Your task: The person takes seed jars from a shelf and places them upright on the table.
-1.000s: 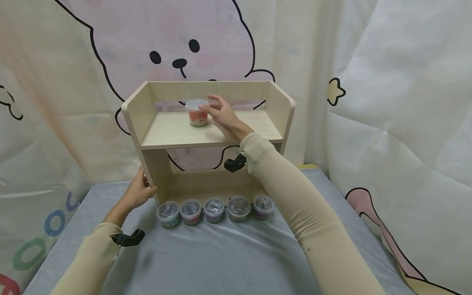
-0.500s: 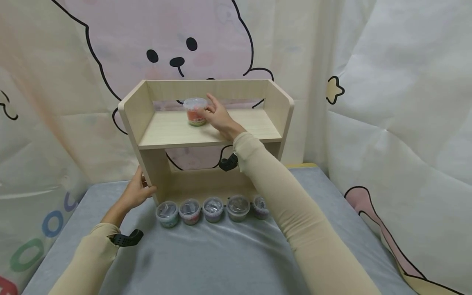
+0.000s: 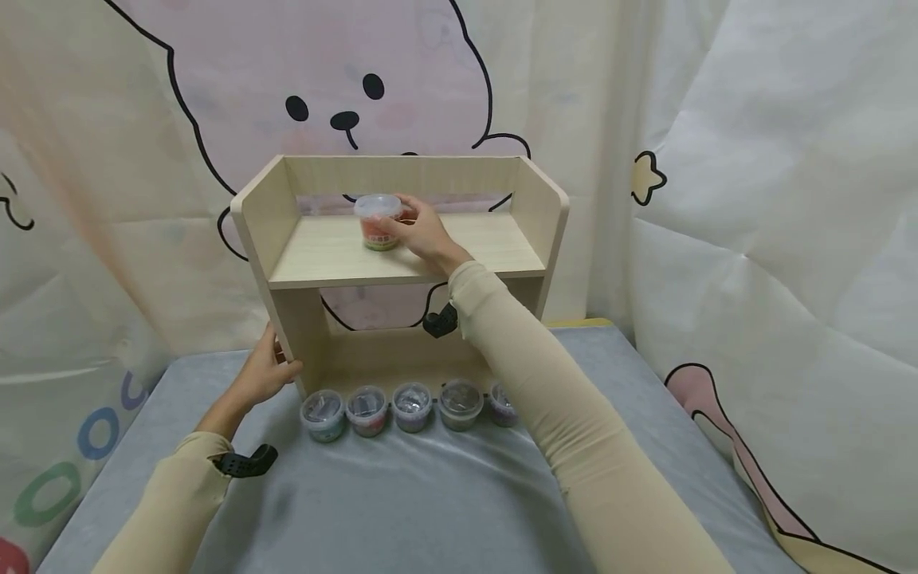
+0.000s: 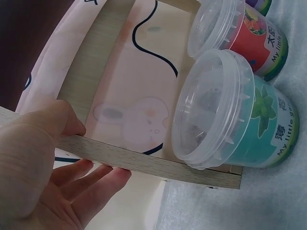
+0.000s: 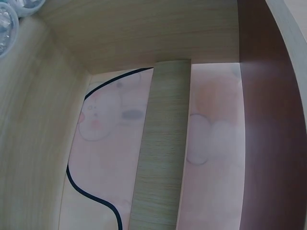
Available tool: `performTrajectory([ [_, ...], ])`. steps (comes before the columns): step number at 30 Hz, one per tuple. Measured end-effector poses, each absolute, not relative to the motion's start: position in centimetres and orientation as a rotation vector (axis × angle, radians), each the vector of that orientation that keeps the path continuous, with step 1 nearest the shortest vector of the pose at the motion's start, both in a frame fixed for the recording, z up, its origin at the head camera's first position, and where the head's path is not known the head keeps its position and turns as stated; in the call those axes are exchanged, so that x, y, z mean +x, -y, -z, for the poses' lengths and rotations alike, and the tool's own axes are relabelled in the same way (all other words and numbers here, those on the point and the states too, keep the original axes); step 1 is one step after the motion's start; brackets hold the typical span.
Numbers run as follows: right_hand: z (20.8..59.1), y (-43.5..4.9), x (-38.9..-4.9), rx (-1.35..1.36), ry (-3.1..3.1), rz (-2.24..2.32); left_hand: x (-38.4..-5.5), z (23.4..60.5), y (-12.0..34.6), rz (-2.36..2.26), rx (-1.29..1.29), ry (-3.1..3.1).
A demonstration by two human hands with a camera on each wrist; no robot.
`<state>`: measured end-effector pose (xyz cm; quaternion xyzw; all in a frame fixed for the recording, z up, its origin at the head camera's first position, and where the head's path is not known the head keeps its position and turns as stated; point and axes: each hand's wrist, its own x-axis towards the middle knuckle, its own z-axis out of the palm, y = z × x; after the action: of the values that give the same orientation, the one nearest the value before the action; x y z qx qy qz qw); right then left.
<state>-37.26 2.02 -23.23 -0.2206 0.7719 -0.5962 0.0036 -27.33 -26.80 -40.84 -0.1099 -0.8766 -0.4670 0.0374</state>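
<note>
A small wooden shelf unit (image 3: 402, 283) stands at the back of the table. My left hand (image 3: 265, 368) grips the edge of its left side panel, thumb on the inner side and fingers on the outer, as the left wrist view shows. On the upper board, left of its middle, is an orange-labelled plastic tub (image 3: 377, 225) with a clear lid. My right hand (image 3: 429, 235) holds this tub from the right, thumb in front and fingers behind. The right wrist view looks into the shelf's lower part, with that hand out of sight.
Several lidded tubs stand in a row before the shelf, among them a teal tub (image 4: 261, 127) and a red tub (image 4: 256, 40). My right forearm partly covers the rightmost tub (image 3: 502, 405). A blue-grey cloth (image 3: 402, 502) covers the table. A printed curtain (image 3: 402, 48) hangs behind.
My right hand has moved slightly left and its raised fingers have closed round the orange-labelled tub. The tub sits slightly nearer the board's front. My left hand stays on the side panel.
</note>
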Motion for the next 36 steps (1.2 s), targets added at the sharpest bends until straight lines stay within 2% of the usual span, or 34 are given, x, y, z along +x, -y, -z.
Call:
performTrajectory([
  [24,23.6,-2.3,-37.5,-0.663,-2.288,1.995,-27.7,41.8,27.0,1.453,-0.345,2.664],
  [36,22.7,-2.7,-35.7,-0.681,-2.114,2.018,-27.7,41.5,27.2,1.435,-0.352,2.675],
])
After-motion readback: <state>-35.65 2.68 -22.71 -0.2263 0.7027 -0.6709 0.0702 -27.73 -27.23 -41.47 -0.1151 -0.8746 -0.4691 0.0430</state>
